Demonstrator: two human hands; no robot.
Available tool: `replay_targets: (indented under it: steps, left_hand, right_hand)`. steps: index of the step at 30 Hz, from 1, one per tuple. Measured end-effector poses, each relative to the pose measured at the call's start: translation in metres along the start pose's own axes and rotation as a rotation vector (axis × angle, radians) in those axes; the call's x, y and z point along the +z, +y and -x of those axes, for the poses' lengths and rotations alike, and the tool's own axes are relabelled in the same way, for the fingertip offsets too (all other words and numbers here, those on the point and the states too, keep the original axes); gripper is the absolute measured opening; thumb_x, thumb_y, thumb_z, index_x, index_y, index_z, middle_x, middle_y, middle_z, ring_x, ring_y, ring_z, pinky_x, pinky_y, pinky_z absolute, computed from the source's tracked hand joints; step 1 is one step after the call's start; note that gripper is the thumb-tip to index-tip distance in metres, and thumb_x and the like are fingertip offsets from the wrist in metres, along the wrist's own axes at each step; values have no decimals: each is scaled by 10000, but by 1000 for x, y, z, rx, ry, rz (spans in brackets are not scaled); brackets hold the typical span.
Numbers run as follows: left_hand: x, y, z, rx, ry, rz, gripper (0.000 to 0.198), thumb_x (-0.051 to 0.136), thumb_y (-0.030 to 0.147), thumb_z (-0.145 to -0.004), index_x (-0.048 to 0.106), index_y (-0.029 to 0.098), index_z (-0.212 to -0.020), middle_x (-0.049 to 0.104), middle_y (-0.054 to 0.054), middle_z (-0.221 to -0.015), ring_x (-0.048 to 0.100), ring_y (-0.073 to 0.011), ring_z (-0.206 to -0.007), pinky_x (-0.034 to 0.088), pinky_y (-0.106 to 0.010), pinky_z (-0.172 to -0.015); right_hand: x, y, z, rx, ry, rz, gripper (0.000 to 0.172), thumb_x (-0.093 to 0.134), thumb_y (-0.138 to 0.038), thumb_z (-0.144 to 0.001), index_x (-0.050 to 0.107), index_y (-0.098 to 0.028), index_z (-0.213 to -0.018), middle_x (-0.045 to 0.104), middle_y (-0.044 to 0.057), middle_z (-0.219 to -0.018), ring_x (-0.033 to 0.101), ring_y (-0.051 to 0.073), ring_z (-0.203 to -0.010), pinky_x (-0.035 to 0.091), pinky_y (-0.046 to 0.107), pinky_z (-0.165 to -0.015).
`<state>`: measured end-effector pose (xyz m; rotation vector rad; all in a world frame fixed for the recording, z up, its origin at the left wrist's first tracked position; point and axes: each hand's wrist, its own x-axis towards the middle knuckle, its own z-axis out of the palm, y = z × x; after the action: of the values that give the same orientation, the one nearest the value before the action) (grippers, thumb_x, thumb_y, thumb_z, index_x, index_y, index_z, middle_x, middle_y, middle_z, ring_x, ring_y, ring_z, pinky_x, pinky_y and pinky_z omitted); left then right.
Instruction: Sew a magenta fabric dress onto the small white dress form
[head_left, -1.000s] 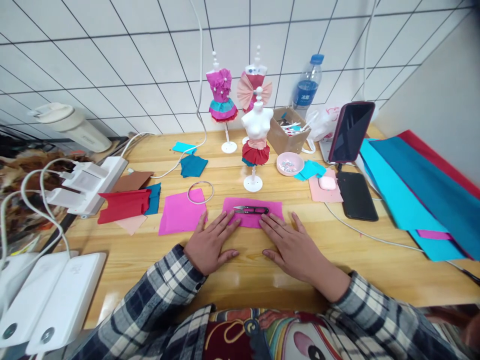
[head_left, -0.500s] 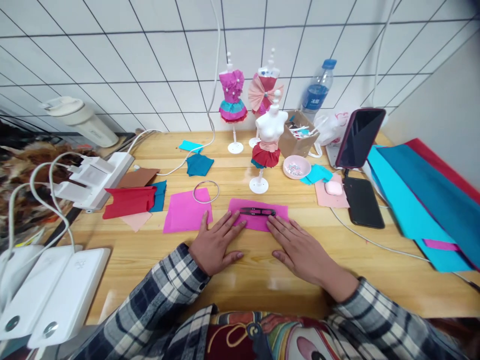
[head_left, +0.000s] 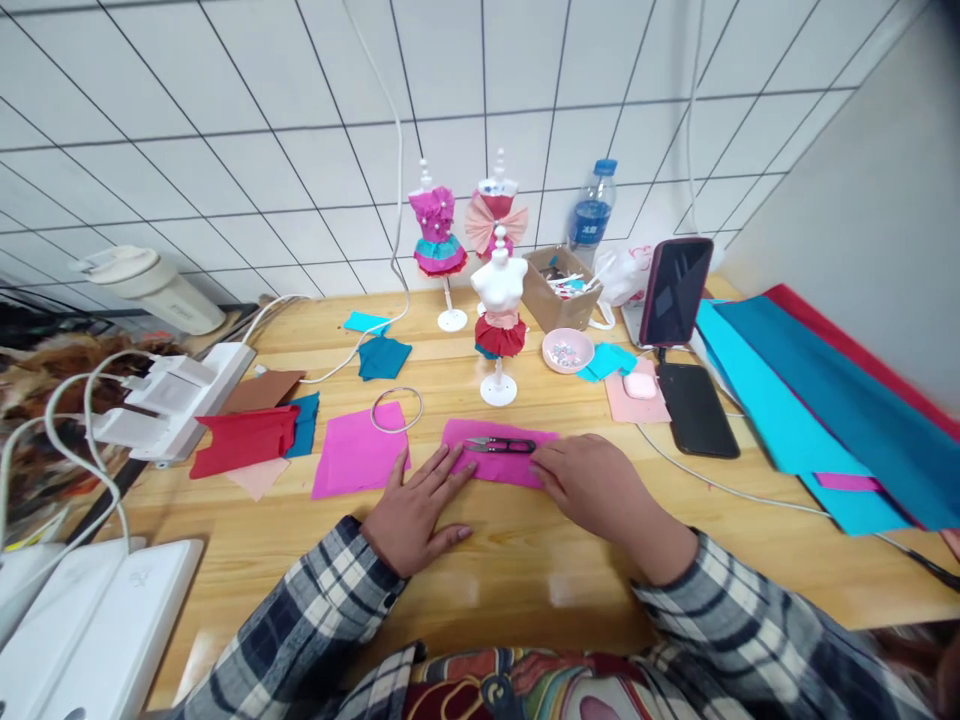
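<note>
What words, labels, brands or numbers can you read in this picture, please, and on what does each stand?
Nothing here can be read and quoted.
Bottle label: white marks on blue, too blurred to read.
Bag: pink print, too blurred to read.
Power bank: faint mark, too small to read.
Upright phone and flat phone: dark screens, no text.
</note>
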<state>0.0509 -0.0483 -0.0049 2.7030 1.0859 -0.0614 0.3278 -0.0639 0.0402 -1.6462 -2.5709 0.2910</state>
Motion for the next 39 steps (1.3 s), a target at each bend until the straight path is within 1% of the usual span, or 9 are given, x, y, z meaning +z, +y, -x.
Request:
replay_targets:
  steps: [6, 10, 15, 21, 26, 29, 31, 36, 39]
  left_hand:
    - [-2, -6, 1, -12, 51, 27, 639, 399, 498, -947, 184, 300, -1515, 360, -114, -1532, 340, -282, -1403, 117, -606, -1130]
    - [-6, -8, -4, -20, 172, 30, 628, 488, 479, -913, 309, 275, -1480, 541, -122, -1399, 492, -289, -1287, 86, -603, -1137]
    - [-10, -8, -14, 11, 317, -48, 350, 539, 396, -907, 600, 308, -1239, 662, -66, -1250, 608, -261, -1118, 114, -575, -1128]
    - [-7, -2, -15, 17, 497, -161, 244, 525, 193, -902, 687, 309, -1042, 689, -26, -1195, 575, -251, -1158, 102, -544, -1102]
    - [-3, 0, -15, 5, 561, -113, 154, 590, 270, -871, 688, 303, -985, 737, 5, -1024, 596, -245, -1093, 63, -525, -1108]
    - [-3, 5, -19, -17, 658, -96, 154, 548, 235, -888, 694, 274, -860, 730, -2, -1070, 584, -247, -1101, 43, -525, -1109]
    - [-4, 10, -20, -21, 678, -94, 181, 522, 220, -898, 689, 259, -841, 709, -13, -1145, 568, -251, -1132, 53, -520, -1109]
    - [-11, 10, -9, -69, 664, -46, 172, 587, 319, -877, 674, 268, -1017, 716, -46, -1105, 568, -268, -1132, 92, -538, -1098]
    - [-20, 5, -1, -102, 646, -64, 479, 682, 424, -797, 572, 285, -1243, 679, -74, -1164, 559, -292, -1137, 188, -539, -1077]
  right_hand:
    - [19, -3, -42, -29, 124, -47, 142, 549, -271, -907, 655, -204, -973, 673, 72, -947, 575, 225, -912, 448, 347, -828]
    - [28, 11, -43, 19, 225, -163, 104, 579, -227, -876, 655, -204, -943, 642, 80, -1149, 548, 226, -1032, 415, 339, -868]
    - [22, 39, -36, 279, 232, -281, 126, 567, -258, -881, 645, -231, -976, 690, 40, -868, 596, 213, -867, 383, 329, -800]
    - [25, 58, -37, 359, 294, -323, 155, 528, -238, -893, 662, -229, -969, 697, 41, -881, 607, 212, -872, 393, 310, -768]
    - [23, 30, -29, 262, 487, -245, 222, 535, -238, -889, 630, -195, -1085, 639, 101, -1128, 528, 254, -1066, 360, 369, -906]
    - [27, -6, -23, -84, 376, -231, 227, 593, -377, -871, 625, -237, -1047, 660, 52, -1021, 545, 231, -960, 356, 379, -875]
    - [33, -25, -22, -166, 325, -190, 271, 650, -388, -830, 611, -248, -1058, 662, 36, -1019, 539, 236, -971, 332, 401, -895]
    - [33, -33, -27, -110, 349, -99, 131, 530, -183, -893, 641, -238, -936, 673, 29, -891, 552, 207, -912, 303, 415, -909]
    - [19, -28, -28, -7, 374, -213, 183, 498, -173, -896, 669, -237, -894, 667, 39, -841, 567, 197, -841, 353, 374, -832]
